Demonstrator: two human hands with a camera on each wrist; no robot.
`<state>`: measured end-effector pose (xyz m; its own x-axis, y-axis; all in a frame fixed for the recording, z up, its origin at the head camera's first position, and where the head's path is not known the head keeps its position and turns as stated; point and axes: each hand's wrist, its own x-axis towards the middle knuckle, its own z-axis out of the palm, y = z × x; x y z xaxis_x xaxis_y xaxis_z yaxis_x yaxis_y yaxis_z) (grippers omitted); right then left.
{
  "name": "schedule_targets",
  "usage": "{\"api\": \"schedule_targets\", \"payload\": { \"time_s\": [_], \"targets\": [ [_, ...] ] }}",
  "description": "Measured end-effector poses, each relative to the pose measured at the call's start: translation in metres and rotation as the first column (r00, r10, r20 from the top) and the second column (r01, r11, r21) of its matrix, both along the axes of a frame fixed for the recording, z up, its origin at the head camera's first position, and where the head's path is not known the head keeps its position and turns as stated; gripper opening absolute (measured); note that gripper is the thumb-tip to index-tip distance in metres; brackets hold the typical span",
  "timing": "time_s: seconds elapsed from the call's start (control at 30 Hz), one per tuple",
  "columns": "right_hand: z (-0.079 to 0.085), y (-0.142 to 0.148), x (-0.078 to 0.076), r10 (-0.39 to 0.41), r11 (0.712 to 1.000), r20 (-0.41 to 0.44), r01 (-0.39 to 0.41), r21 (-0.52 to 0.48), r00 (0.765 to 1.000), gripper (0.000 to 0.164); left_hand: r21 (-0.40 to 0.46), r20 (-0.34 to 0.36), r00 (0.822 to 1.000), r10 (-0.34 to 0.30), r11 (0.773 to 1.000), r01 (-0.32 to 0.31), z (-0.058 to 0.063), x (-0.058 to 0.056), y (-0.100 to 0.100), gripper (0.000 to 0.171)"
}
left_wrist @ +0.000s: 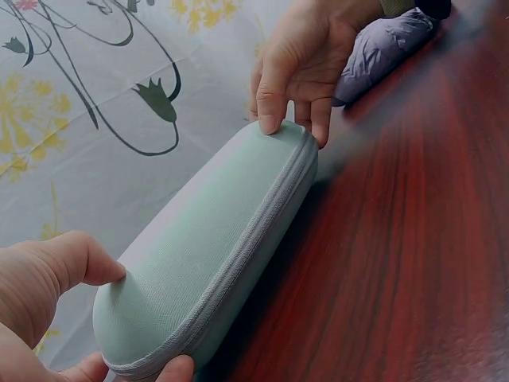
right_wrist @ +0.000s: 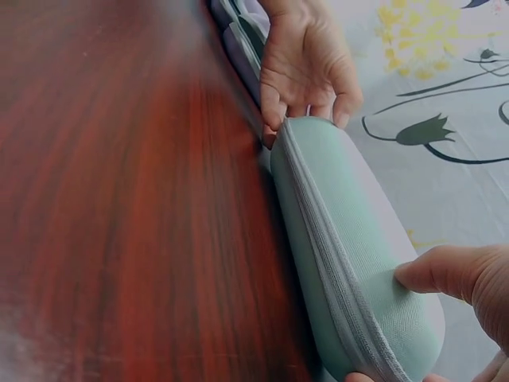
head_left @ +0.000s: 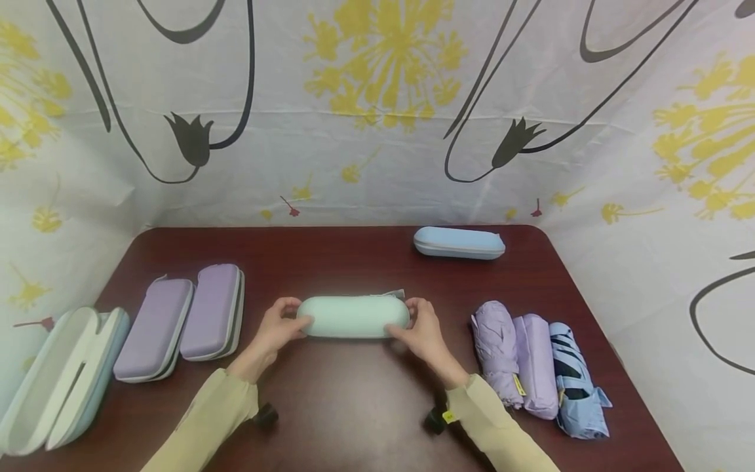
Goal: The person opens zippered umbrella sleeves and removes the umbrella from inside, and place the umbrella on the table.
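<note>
A mint-green zippered hard case (head_left: 352, 317) lies lengthwise between both hands over the middle of the table. My left hand (head_left: 280, 326) grips its left end, thumb on the top face and fingers round the end. At the other end my right hand (head_left: 421, 331) holds it the same way, its thumb pressed near the front corner. In the left wrist view the case (left_wrist: 207, 239) shows a grey zipper running along its side, zipped closed. The right wrist view shows the right thumb (right_wrist: 445, 270) on the case's top. A small tag sticks out behind the right end.
Two purple zippered cases (head_left: 156, 328) lie at the left, beside an opened pale-blue case (head_left: 71, 380) with a white interior. A closed light-blue case (head_left: 459, 243) sits at the back right. Folded umbrellas, two purple (head_left: 538, 367) and one blue (head_left: 575, 380), lie at the right.
</note>
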<state>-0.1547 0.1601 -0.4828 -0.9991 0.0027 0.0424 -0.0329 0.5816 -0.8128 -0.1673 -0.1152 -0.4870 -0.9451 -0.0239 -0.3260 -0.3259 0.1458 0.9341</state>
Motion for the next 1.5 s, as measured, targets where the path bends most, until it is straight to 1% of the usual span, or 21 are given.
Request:
{"api": "schedule_targets", "payload": {
  "time_s": [0.2,0.3,0.4,0.47,0.57,0.63,0.7,0.77,0.8,0.87,0.9,0.97,1.03,1.07,1.13,1.2,1.23,1.27,1.37,1.4,1.5],
  "targets": [
    [-0.001,0.002,0.005,0.005,1.0,0.006,-0.005,-0.016,1.0,0.052,-0.004,-0.027,1.0,-0.012,1.0,0.012,0.0,0.006,0.001,0.044],
    [-0.002,0.004,0.006,0.017,1.0,-0.003,-0.017,-0.02,1.0,0.051,-0.008,-0.058,0.998,-0.037,0.999,0.037,-0.001,0.006,0.0,0.045],
    [-0.002,0.007,0.006,0.036,0.999,-0.013,-0.037,-0.036,0.999,0.05,-0.052,-0.117,0.989,-0.094,0.995,0.089,-0.004,0.006,-0.004,0.048],
    [-0.002,0.009,0.005,0.059,0.997,-0.019,-0.06,-0.045,0.998,0.05,-0.119,-0.17,0.974,-0.152,0.984,0.133,-0.006,0.005,-0.007,0.05],
    [-0.003,0.013,0.004,0.093,0.994,-0.019,-0.094,-0.063,0.995,0.048,-0.228,-0.239,0.94,-0.242,0.955,0.188,-0.006,0.003,-0.012,0.054],
    [-0.002,0.016,0.003,0.114,0.99,-0.013,-0.115,-0.077,0.993,0.047,-0.276,-0.264,0.921,-0.288,0.937,0.214,-0.006,0.002,-0.014,0.056],
    [-0.002,0.018,0.002,0.127,0.987,0.003,-0.126,-0.102,0.992,0.047,-0.295,-0.288,0.9,-0.328,0.924,0.243,-0.007,0.001,-0.016,0.058],
    [-0.001,0.021,0.0,0.143,0.983,0.013,-0.14,-0.115,0.99,0.046,-0.313,-0.326,0.871,-0.369,0.911,0.269,-0.008,-0.001,-0.018,0.059],
    [-0.001,0.022,0.0,0.15,0.981,0.019,-0.147,-0.127,0.988,0.045,-0.327,-0.35,0.852,-0.39,0.903,0.279,-0.009,-0.002,-0.019,0.059],
    [0.01,0.021,0.002,0.166,0.977,0.039,-0.16,-0.139,0.985,0.043,-0.358,-0.405,0.806,-0.431,0.886,0.294,-0.01,-0.004,-0.021,0.06],
    [0.013,0.022,0.001,0.172,0.976,0.047,-0.164,-0.143,0.984,0.041,-0.375,-0.433,0.781,-0.45,0.878,0.299,-0.011,-0.006,-0.021,0.06],
    [0.015,0.024,-0.002,0.181,0.971,0.068,-0.167,-0.169,0.981,0.037,-0.412,-0.477,0.735,-0.482,0.861,0.298,-0.012,-0.008,-0.023,0.062],
    [0.015,0.025,-0.007,0.183,0.969,0.086,-0.164,-0.186,0.979,0.031,-0.441,-0.511,0.695,-0.506,0.848,0.294,-0.013,-0.01,-0.023,0.063],
    [0.01,0.027,-0.012,0.177,0.97,0.083,-0.16,-0.182,0.981,0.027,-0.453,-0.524,0.676,-0.517,0.842,0.293,-0.014,-0.012,-0.023,0.064],
    [0.002,0.03,-0.021,0.176,0.971,0.076,-0.16,-0.18,0.981,0.021,-0.478,-0.54,0.648,-0.537,0.829,0.289,-0.014,-0.014,-0.023,0.065],
    [0.002,0.03,-0.028,0.191,0.976,0.049,-0.184,-0.119,0.98,0.018,-0.497,-0.553,0.623,-0.554,0.819,0.287,-0.016,-0.016,-0.022,0.066],
    [0.002,0.03,-0.031,0.202,0.976,0.035,-0.199,-0.088,0.979,0.017,-0.503,-0.557,0.613,-0.561,0.815,0.289,-0.016,-0.017,-0.022,0.066],
    [0.002,0.03,-0.034,0.223,0.973,0.021,-0.222,-0.056,0.974,0.017,-0.509,-0.558,0.606,-0.566,0.811,0.289,-0.016,-0.018,-0.021,0.067],
    [0.002,0.031,-0.045,0.288,0.958,0.021,-0.288,-0.006,0.957,0.018,-0.519,-0.561,0.594,-0.577,0.804,0.29,-0.017,-0.019,-0.02,0.067],
    [0.002,0.032,-0.048,0.307,0.952,0.041,-0.307,-0.023,0.951,0.019,-0.519,-0.561,0.593,-0.578,0.803,0.292,-0.017,-0.019,-0.02,0.067],
    [0.003,0.032,-0.059,0.367,0.928,0.123,-0.353,-0.118,0.922,0.019,-0.516,-0.556,0.601,-0.574,0.806,0.292,-0.016,-0.019,-0.019,0.066]
  ]
}}
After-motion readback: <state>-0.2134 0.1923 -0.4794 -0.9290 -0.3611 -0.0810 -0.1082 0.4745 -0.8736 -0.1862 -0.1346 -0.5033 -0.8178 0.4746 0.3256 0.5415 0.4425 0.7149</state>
